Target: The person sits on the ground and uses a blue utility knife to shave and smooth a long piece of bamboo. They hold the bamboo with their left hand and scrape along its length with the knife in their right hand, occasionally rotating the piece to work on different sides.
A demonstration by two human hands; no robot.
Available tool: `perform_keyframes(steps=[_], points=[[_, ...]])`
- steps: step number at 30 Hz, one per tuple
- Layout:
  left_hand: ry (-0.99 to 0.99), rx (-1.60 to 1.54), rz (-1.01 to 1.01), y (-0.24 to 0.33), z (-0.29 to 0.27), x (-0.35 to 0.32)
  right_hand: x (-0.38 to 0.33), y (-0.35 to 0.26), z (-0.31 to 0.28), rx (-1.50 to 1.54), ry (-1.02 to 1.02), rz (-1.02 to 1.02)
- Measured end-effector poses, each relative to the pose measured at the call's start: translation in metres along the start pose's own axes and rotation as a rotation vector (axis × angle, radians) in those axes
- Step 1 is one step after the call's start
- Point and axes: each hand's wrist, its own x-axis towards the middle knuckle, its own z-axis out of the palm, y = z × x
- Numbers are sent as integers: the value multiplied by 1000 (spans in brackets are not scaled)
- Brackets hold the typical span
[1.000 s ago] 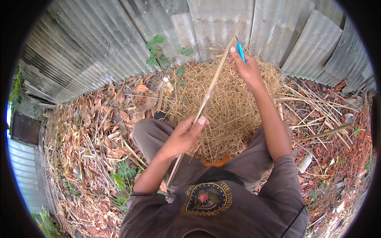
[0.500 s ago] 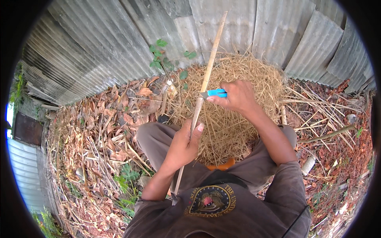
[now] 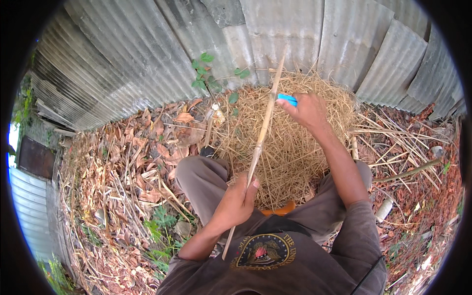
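Note:
A long, pale bamboo strip [image 3: 266,124] slants up and away from my lap, with a node partway along it. My left hand [image 3: 237,200] is closed around its lower part, and the bottom end rests close to my shirt. In my right hand [image 3: 307,109] is a blue-handled knife [image 3: 287,100], gripped in a fist. The knife sits against or just beside the strip's upper part; its blade is hardly visible from here. Under the strip lies a heap of thin, straw-coloured shavings [image 3: 290,162] between my knees.
Corrugated metal sheets [image 3: 285,34] form a wall beyond the heap. Dry leaves [image 3: 147,147] cover the ground at left. Loose thin sticks [image 3: 393,140] lie at right, near a whitish cylinder [image 3: 384,210]. A green-leaved plant [image 3: 200,71] grows by the wall. Something orange [image 3: 280,209] lies between my legs.
My right hand and the knife have moved up and right, farther along the strip. The strip and my left hand have come lower and nearer to me, the strip's tip now lower.

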Motion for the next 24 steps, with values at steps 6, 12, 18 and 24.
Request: perform_keyframes(steps=[6, 12, 18, 24], points=[[-73, -15, 7, 1, -10, -38, 15, 43, -21, -67, -54, 112], [10, -6, -97, -14, -10, -23, -58, -48, -5, 80, -320, -203], [23, -12, 1, -14, -8, -19, -57, -51, -10, 122, -263, -251], [-77, -5, -115, -4, -12, -45, -9, 8, -4, 65, -265, 104]])
